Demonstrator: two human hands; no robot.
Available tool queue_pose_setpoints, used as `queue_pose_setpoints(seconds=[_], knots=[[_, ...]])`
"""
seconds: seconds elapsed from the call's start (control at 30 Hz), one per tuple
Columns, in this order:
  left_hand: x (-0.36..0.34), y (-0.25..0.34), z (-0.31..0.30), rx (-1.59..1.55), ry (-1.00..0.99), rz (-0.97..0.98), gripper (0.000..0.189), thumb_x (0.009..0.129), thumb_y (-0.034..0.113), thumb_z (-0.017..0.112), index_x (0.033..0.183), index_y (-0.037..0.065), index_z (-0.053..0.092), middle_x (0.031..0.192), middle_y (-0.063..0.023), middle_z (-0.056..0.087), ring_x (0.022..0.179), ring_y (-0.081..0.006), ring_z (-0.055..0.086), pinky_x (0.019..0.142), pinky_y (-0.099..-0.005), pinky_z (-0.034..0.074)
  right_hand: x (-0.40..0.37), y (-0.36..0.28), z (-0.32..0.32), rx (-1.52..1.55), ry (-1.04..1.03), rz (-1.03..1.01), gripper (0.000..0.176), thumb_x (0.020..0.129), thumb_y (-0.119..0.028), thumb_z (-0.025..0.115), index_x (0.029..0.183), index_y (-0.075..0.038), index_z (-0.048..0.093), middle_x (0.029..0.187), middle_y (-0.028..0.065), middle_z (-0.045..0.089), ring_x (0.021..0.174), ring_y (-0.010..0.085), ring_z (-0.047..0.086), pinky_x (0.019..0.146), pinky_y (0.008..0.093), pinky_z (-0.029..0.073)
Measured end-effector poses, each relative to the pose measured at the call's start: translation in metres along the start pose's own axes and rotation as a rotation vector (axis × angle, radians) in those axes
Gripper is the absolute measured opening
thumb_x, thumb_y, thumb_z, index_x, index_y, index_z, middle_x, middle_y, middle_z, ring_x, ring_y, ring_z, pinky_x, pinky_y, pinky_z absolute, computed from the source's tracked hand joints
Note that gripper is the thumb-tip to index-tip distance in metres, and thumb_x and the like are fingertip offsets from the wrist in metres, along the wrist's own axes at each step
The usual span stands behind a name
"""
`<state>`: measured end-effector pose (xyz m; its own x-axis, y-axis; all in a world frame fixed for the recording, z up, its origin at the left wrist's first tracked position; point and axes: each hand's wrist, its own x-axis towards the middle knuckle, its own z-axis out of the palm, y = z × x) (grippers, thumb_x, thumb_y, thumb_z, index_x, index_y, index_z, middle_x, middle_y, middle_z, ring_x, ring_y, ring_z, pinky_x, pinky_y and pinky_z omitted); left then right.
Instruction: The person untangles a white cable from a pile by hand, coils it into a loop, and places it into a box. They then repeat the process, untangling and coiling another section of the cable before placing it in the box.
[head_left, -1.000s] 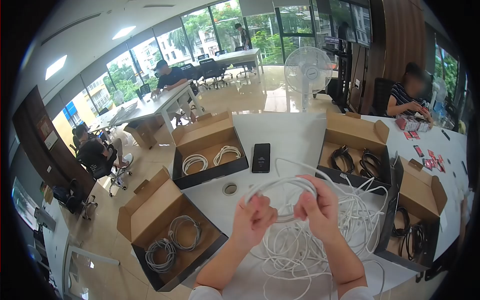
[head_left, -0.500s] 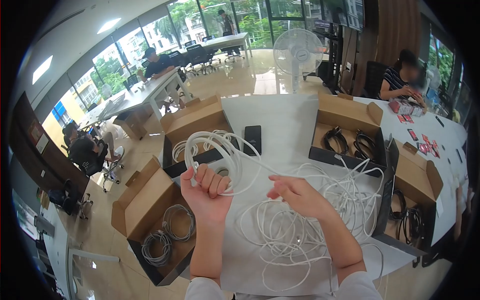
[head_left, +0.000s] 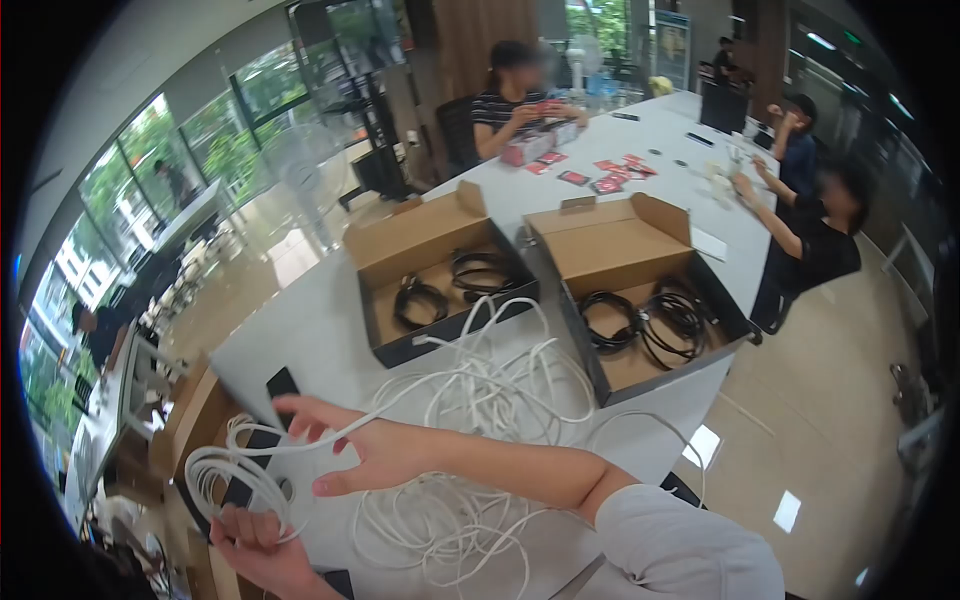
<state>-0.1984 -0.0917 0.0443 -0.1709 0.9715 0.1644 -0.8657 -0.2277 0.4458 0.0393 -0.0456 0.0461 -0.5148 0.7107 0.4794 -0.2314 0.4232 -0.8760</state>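
My left hand is at the lower left, its fingers closed round a coil of white cable. Just above and to the right, my right hand has its fingers spread and its thumb apart from them. A strand from the coil passes along the right hand's fingers and on toward the table. Below and behind the right forearm lies a loose tangle of white cable, partly covered by the arm. A dark flat device sits just beyond the right fingertips.
Two open cardboard boxes with coiled black cables stand behind the tangle. More open boxes are at the left edge. People sit round the table's far part, where red packets lie.
My view has swung to the right, bringing the far table and more people in. The right hand has spread its fingers and come close to the coil, which stays in my left hand.
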Motion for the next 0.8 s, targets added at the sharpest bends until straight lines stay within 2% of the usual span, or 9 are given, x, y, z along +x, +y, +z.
queue_pose_setpoints(seconds=[0.03,0.07,0.17,0.2,0.33,0.43,0.57,0.7,0.8], knots=[[-0.003,-0.006,0.012,0.027,0.173,0.083,0.029,0.094,0.022,0.047,0.069,0.014,0.035,0.053,0.0052,0.021,0.040,-0.0050,0.015,0.038,-0.0233,0.014,0.000,-0.007,-0.007,0.054,-0.091,0.023,0.075,0.084,-0.019,0.068,0.145,-0.011,0.025,0.123,0.0095,0.051,0.108,0.0147,0.049,0.087,0.0290,0.042],[-0.001,-0.007,0.012,0.034,0.128,0.050,0.029,0.095,0.022,0.047,0.070,0.014,0.035,0.053,0.0050,0.021,0.040,-0.0052,0.014,0.038,-0.0235,0.015,-0.001,-0.007,-0.012,0.242,-0.149,-0.024,0.054,0.091,-0.022,0.059,0.137,-0.005,0.038,0.114,0.0092,0.057,0.099,0.0140,0.054,0.081,0.0283,0.043],[0.000,-0.014,0.018,0.112,0.037,0.012,0.030,0.097,0.021,0.046,0.070,0.013,0.035,0.054,0.0043,0.020,0.042,-0.0057,0.014,0.040,-0.0237,0.016,-0.008,-0.018,-0.032,0.668,-0.110,-0.043,0.036,0.096,-0.023,0.049,0.125,-0.002,0.050,0.104,0.0087,0.061,0.093,0.0140,0.058,0.080,0.0292,0.045],[-0.001,-0.018,0.017,0.173,0.030,0.040,0.030,0.097,0.021,0.045,0.071,0.012,0.035,0.054,0.0041,0.020,0.042,-0.0058,0.014,0.040,-0.0236,0.016,-0.010,-0.021,-0.034,0.685,0.039,-0.075,0.034,0.099,-0.027,0.042,0.112,0.001,0.058,0.101,0.0107,0.064,0.088,0.0173,0.061,0.077,0.0313,0.047],[-0.004,-0.030,0.019,0.311,0.015,0.064,0.029,0.100,0.020,0.043,0.073,0.012,0.035,0.056,0.0037,0.020,0.046,-0.0059,0.015,0.044,-0.0234,0.017,-0.016,-0.022,-0.062,0.991,0.258,-0.057,0.036,0.095,-0.027,0.043,0.096,0.002,0.065,0.099,0.0141,0.067,0.086,0.0219,0.063,0.076,0.0329,0.048],[-0.003,-0.029,0.011,0.406,-0.152,-0.044,0.025,0.098,0.025,0.046,0.078,0.010,0.040,0.060,0.0034,0.026,0.049,-0.0076,0.022,0.049,-0.0235,0.022,-0.019,-0.022,-0.068,0.901,0.440,-0.066,0.034,0.093,-0.023,0.044,0.091,0.002,0.067,0.095,0.0142,0.068,0.086,0.0234,0.063,0.076,0.0326,0.048],[-0.012,-0.030,0.013,0.434,-0.131,-0.279,0.024,0.096,0.029,0.047,0.087,0.007,0.046,0.072,0.0005,0.039,0.060,-0.0112,0.033,0.060,-0.0269,0.030,-0.017,-0.022,-0.058,0.825,0.513,-0.081,0.032,0.091,-0.022,0.046,0.087,0.003,0.066,0.094,0.0168,0.067,0.085,0.0239,0.061,0.076,0.0335,0.047],[-0.007,-0.045,-0.015,0.416,-0.172,-0.492,0.024,0.096,0.028,0.046,0.099,0.004,0.046,0.092,-0.0029,0.048,0.074,-0.0133,0.042,0.071,-0.0296,0.037,-0.014,-0.021,-0.040,0.549,0.363,-0.178,0.033,0.085,-0.020,0.050,0.087,0.009,0.064,0.093,0.0215,0.065,0.081,0.0238,0.058,0.078,0.0333,0.045],[-0.007,-0.061,-0.001,0.449,-0.066,-0.456,0.024,0.097,0.029,0.046,0.097,0.005,0.046,0.088,-0.0029,0.048,0.070,-0.0137,0.040,0.070,-0.0306,0.037,-0.013,-0.025,-0.023,0.391,0.218,-0.185,0.031,0.080,-0.018,0.053,0.085,0.010,0.065,0.089,0.0229,0.065,0.077,0.0259,0.060,0.070,0.0343,0.048]])
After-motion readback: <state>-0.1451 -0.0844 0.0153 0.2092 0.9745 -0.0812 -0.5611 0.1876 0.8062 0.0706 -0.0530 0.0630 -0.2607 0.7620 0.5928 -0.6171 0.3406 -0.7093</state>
